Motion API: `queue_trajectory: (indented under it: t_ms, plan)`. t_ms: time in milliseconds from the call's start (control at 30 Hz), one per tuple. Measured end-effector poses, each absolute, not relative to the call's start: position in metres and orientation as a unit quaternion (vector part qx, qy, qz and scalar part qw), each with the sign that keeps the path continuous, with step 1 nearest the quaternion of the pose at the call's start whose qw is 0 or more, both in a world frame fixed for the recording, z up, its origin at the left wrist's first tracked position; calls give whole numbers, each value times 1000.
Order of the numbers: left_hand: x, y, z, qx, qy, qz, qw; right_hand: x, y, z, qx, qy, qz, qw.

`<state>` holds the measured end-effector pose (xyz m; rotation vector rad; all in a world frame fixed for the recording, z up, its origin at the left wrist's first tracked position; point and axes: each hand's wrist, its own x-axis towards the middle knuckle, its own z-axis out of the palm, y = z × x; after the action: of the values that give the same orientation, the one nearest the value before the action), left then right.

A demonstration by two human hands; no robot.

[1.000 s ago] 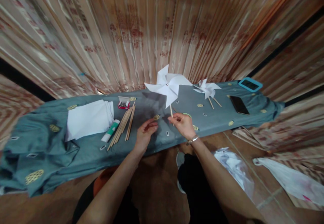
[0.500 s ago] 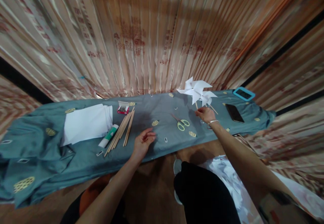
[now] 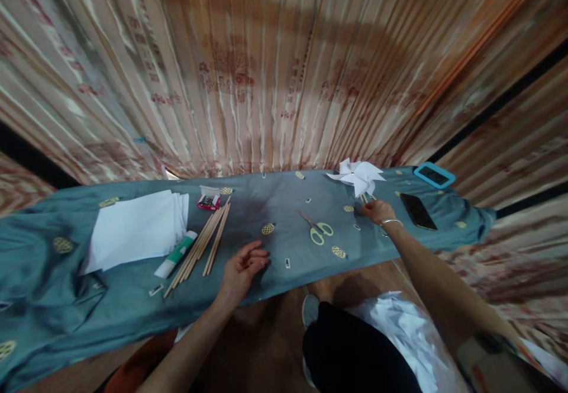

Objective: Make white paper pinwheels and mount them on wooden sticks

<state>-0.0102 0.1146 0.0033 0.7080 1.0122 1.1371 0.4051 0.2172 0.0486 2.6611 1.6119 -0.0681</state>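
My right hand [image 3: 377, 211] pinches the wooden stick of a white paper pinwheel [image 3: 354, 174] low over the right part of the cloth. A second pinwheel lies there too, and the blades of the two overlap, so I cannot tell them fully apart. My left hand [image 3: 242, 270] hovers by the front edge with loosely bent fingers and nothing in it. Between the hands lie scissors [image 3: 317, 229] with light green handles. Left of my left hand are several wooden sticks [image 3: 202, 248], a green and white glue tube [image 3: 176, 255] and a small red box [image 3: 208, 198] holding small dark pieces.
A stack of white paper [image 3: 133, 230] lies on the left of the grey-green cloth [image 3: 284, 203]. A dark phone [image 3: 418, 211] and a blue-framed device [image 3: 433, 174] lie at the right. White paper scraps [image 3: 399, 334] are below the table, and curtains [image 3: 266, 85] hang behind.
My right hand has lowered the pinwheel and shifted it right, onto or just over the other pinwheel. My left hand stays empty near the front edge. The view has shifted slightly.
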Motion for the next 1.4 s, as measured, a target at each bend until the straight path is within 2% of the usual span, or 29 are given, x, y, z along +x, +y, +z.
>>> queue_trajectory:
  t_ms: [467, 1100, 1267, 1400]
  plan:
    - [-12, 113, 3, 315, 438, 504, 674, 427, 236, 44, 846, 528, -32, 75]
    - [-9, 102, 1, 331, 428, 510, 669, 401, 211, 56, 863, 496, 45, 88]
    - [-13, 93, 2, 401, 449, 499, 623, 345, 191, 61, 804, 589, 71, 48]
    - [-18, 88, 9, 426, 451, 478, 622, 266, 171, 59, 750, 657, -2, -77]
